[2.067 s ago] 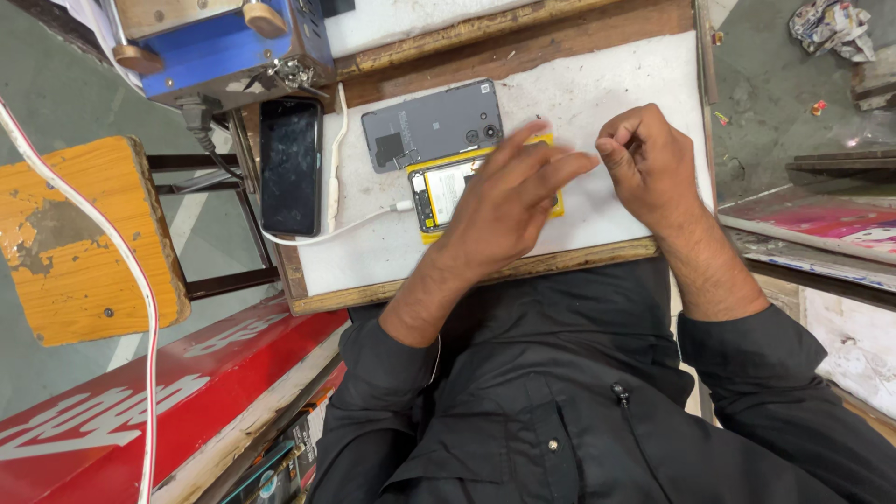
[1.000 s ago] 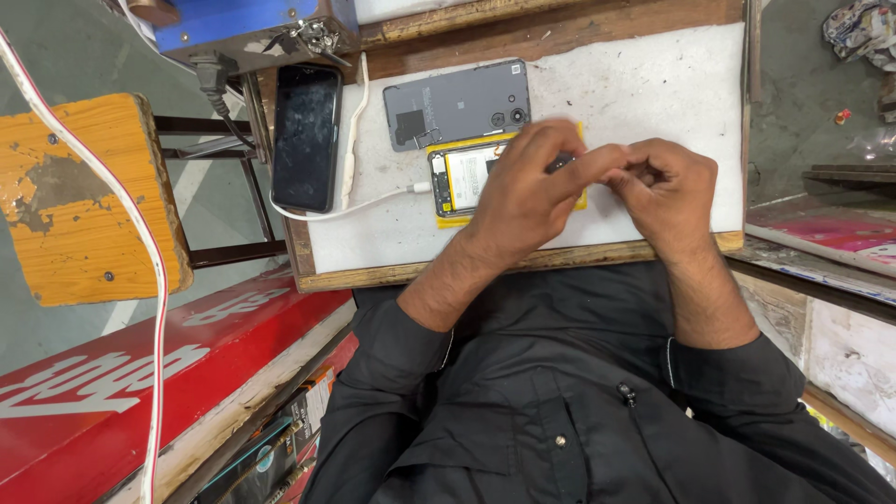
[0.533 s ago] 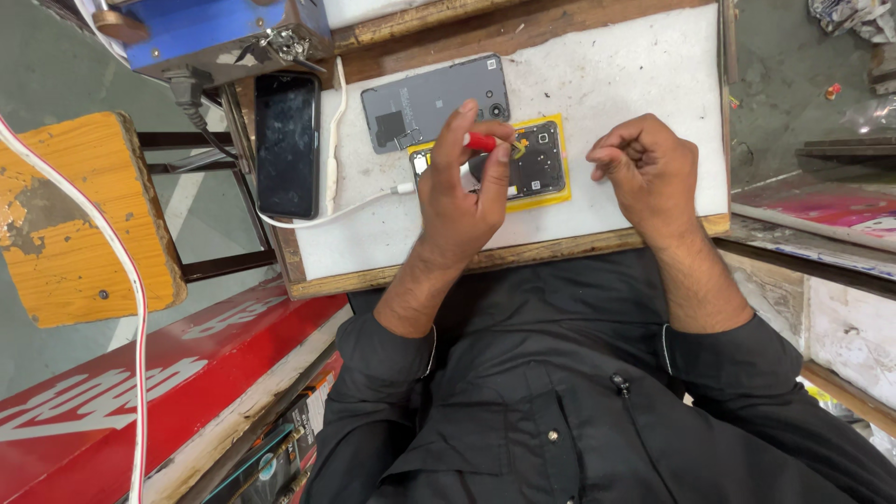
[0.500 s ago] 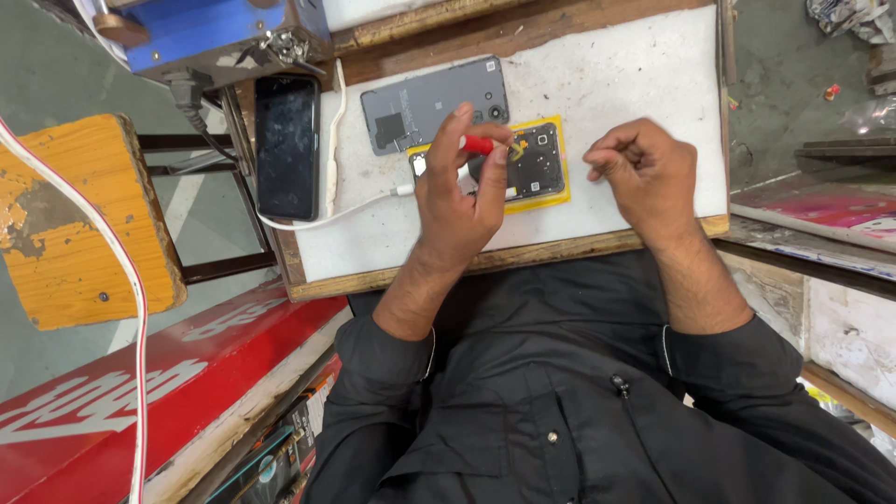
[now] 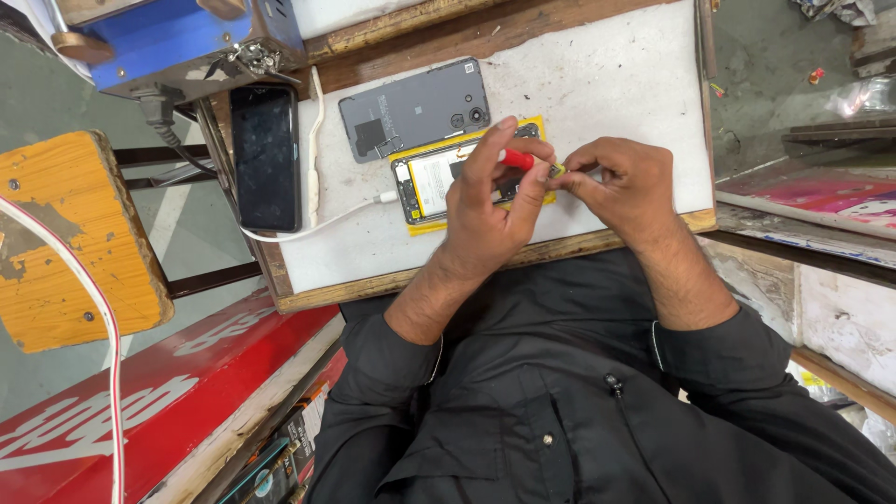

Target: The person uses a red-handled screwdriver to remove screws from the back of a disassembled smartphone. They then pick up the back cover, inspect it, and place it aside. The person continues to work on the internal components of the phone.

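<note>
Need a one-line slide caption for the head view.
Left hand holds a red-handled screwdriver over an opened phone; right hand pinches its tip, grey back cover alongside.

Left hand covers the lower right part of the opened phone. Tip of the red-handled screwdriver lies between the fingers of the right hand; what those fingers pinch is too small to tell. Blue box and wooden stool are cut off by the frame edges.

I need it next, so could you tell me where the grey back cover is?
The grey back cover lies on the white board, between the black phone and the opened phone.
</note>
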